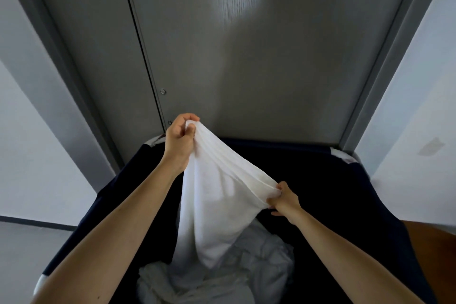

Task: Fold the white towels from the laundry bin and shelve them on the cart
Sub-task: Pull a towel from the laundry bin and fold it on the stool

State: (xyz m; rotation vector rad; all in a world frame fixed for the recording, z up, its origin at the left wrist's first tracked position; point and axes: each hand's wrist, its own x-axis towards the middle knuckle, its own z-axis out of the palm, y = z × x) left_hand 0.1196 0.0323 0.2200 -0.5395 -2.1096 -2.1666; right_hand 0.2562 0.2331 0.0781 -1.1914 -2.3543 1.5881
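Your forearms (111,229) come in from the bottom edge and reach over the laundry bin (345,192), a dark fabric bin that stands against a grey door (222,57). Your left grip (181,138) is clenched around a bunched corner of one white towel (217,205) and holds it high. Your right grip (283,201) pinches the same upper edge lower and to the right, so the edge runs slanted between them. The towel hangs from both grips, and its lower end touches the pile of white linen (259,261) in the bottom of the bin. I judge you are taking out one towel and finding its edge; the folding is not yet begun. The next move, I think, calls for lifting the towel free of the pile, then sliding the right grip along the edge to the other corner, so the cloth hangs flat. The cart is not in view.
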